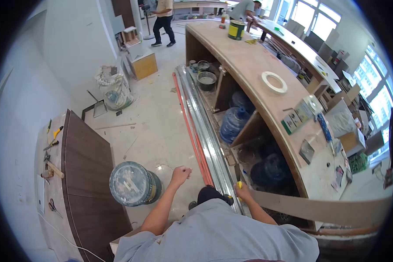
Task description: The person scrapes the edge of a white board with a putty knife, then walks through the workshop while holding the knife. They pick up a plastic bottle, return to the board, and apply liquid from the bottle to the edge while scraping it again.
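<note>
My left hand (181,176) is closed, fingers curled together, in front of my body at the near end of the orange-red pipes (195,139). What it may hold is too small to make out. My right hand (243,192) is wrapped round a small yellow tool (239,185), whose yellow body shows above and below the fingers. This hand is beside the long silver metal profiles (201,126), which lie on the floor alongside the pipes. A lidded, stained bucket (129,183) stands to the left of my left arm.
On the right a long curved wooden counter (249,65) has open compartments with blue water jugs (234,124). A tape roll (274,82) lies on top. A brown panel (89,170) and scattered hand tools (52,168) are at left. A sack (113,89) stands farther back; two people are beyond.
</note>
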### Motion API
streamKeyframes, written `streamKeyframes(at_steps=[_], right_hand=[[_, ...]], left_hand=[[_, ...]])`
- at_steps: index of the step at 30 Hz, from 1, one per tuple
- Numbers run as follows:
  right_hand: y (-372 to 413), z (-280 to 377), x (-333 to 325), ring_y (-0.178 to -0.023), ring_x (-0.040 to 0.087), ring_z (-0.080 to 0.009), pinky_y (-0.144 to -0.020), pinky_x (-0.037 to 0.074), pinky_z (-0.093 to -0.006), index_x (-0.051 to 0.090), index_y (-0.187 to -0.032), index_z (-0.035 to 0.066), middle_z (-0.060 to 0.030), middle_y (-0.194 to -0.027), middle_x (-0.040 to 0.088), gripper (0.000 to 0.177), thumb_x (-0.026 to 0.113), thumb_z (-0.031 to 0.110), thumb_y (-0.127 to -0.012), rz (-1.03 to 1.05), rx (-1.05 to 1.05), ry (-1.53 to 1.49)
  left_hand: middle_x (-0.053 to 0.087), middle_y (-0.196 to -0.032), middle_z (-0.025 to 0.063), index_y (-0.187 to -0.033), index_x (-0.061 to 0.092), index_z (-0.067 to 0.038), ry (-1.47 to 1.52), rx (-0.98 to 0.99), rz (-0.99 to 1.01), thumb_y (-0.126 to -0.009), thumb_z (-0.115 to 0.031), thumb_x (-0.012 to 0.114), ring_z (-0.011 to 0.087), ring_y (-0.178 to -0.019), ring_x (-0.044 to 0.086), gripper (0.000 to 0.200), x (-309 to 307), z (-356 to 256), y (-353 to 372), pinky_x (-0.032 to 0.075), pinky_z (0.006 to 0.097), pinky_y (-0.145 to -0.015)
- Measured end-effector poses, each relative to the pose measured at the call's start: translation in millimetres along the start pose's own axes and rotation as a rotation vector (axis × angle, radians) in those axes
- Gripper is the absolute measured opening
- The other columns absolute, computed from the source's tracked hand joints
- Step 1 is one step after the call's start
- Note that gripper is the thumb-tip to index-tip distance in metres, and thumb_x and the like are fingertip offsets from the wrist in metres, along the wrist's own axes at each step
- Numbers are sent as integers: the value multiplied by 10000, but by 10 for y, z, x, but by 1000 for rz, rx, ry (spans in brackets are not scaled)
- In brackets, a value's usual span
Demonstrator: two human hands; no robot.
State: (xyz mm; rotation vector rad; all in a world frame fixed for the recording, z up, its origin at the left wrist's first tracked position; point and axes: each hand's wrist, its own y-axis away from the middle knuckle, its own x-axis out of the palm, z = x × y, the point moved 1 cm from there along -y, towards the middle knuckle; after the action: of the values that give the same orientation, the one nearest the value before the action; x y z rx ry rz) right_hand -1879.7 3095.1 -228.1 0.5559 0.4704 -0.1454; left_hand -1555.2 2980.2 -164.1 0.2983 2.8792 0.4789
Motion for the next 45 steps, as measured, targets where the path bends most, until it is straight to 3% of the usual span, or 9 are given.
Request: streamKeyframes(at_steps=[13, 22, 28, 30, 32, 33, 35, 41, 45], right_hand=[[-3029, 2492, 1186, -426, 474, -131, -421, 395, -276, 546, -948, -3, -39, -540, 467, 499, 393, 470, -898, 404, 5, -29], [-4262, 4672, 2104, -472, 465, -98, -436, 385, -258, 529, -933, -7, -27, -581, 487, 365, 465, 351, -904, 595, -454, 184], [-5184, 4972, 2548, -442, 426, -84, -390, 351, -249, 529, -1038, -27, -6, -555, 429, 376, 447, 317, -908, 504, -385, 203], [-5609, 4845, 2523, -1002, 504, -351, -876, 384, -406, 478, -1173, -23, -241, -1114, 525, 453, 398, 332, -902, 435, -404, 563], [-5901, 4733, 2403, -957, 523, -369, -806, 413, -392, 505, -1082, -69, -277, -1053, 524, 420, 386, 293, -906, 430, -824, 718], [-6100, 4784, 2420, -858, 565, -349, -734, 441, -392, 529, -981, -83, -265, -934, 561, 389, 427, 280, -881, 404, -417, 650], [-6378, 4924, 2440, -852, 566, -349, -732, 442, -394, 529, -976, -83, -264, -925, 563, 389, 430, 280, -879, 415, -216, 667], [-7368, 5828, 3198, -834, 569, -349, -726, 445, -397, 530, -964, -83, -258, -900, 567, 388, 438, 283, -874, 625, -285, 750], [-8027, 6592, 3835, -822, 571, -349, -721, 447, -400, 530, -956, -83, -255, -884, 570, 388, 443, 285, -870, 817, -421, 744]], left_hand=[[592, -612, 64, -736, 621, 12, 99, -223, -320, -793, -194, 619, 110, -534, 551, 214, -1700, 156, -1700, 461, 247, -520], [577, -571, 65, -689, 617, 8, 280, -315, -752, -792, -261, 615, 119, -494, 536, 288, -2867, 139, -2882, 435, 254, -475], [570, -538, 57, -623, 613, -7, 310, -325, -715, -783, -265, 612, 124, -466, 526, 304, -3599, -88, -4145, 431, 268, -453], [562, -515, 110, -599, 585, 7, 112, -224, -701, -736, -313, 624, 206, -454, 528, 350, -3889, -2, -4683, 435, 349, -445], [573, -613, 222, -617, 587, 35, -50, -265, -653, -739, -315, 594, 305, -631, 586, 371, -4308, -303, -5075, 463, 420, -613], [583, -700, 251, -691, 615, 28, -127, -240, -493, -727, -302, 599, 345, -715, 584, 333, -4585, -589, -5167, 459, 432, -685], [617, -784, 212, -736, 639, 0, -270, -161, -579, -695, -235, 624, 349, -744, 597, 239, -4848, -555, -5691, 476, 405, -686], [632, -768, 181, -715, 640, 1, -20, -46, -796, -686, -194, 652, 313, -748, 620, 198, -5659, -1204, -6320, 485, 377, -697], [626, -749, 197, -731, 642, 17, -50, -319, -851, -668, -268, 669, 340, -758, 613, 293, -5693, -1101, -6334, 484, 386, -703]])
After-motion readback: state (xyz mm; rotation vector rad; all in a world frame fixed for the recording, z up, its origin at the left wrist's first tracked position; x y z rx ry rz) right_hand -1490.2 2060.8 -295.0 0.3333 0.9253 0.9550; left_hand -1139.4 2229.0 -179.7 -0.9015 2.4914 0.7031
